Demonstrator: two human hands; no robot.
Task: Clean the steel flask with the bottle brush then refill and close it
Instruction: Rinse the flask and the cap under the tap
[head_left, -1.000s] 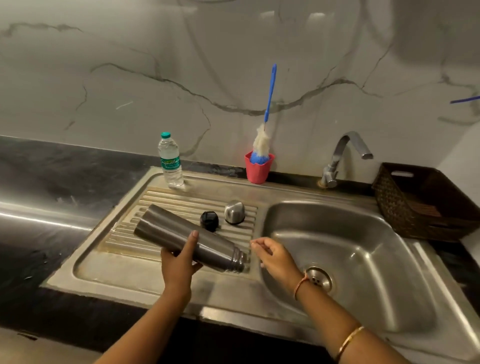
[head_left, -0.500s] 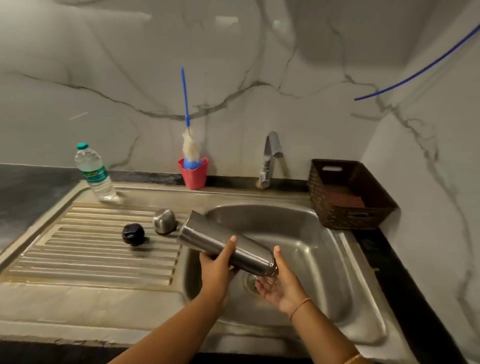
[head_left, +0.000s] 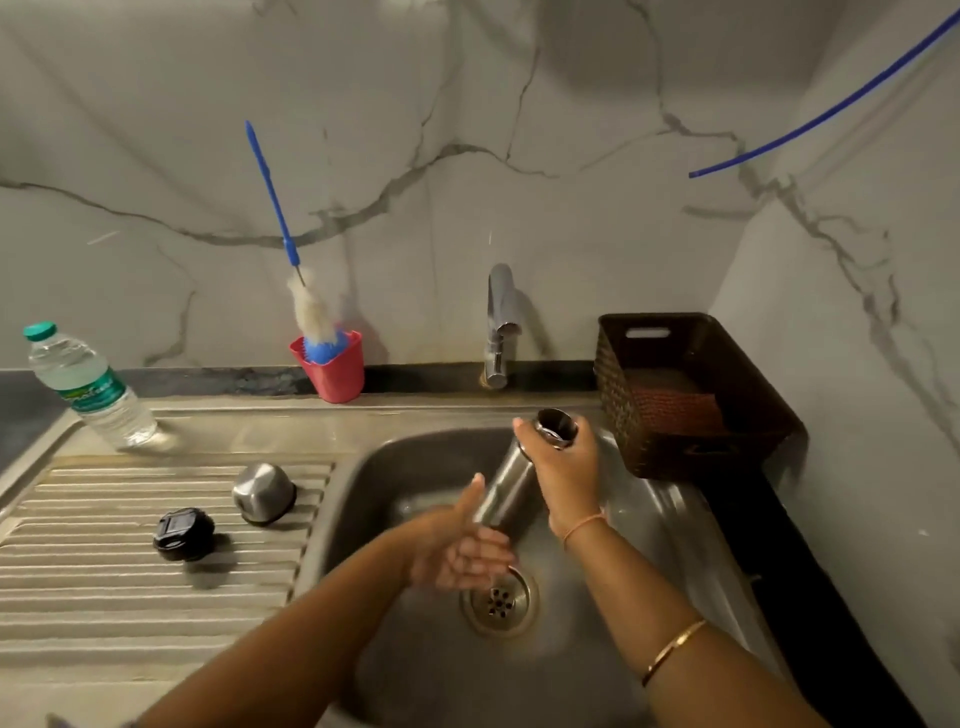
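We've got the flask (head_left: 506, 487) tilted over the sink (head_left: 415, 457), right hand (head_left: 566, 465) curled round its neck. Left hand (head_left: 460, 553) sits under its base, fingers loose.

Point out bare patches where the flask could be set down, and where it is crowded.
Free: the drainboard's near half, in front of the black stopper and steel cap; the ledge between water bottle and red cup. Crowded: the basin, where left hand and right hand are on the flask.
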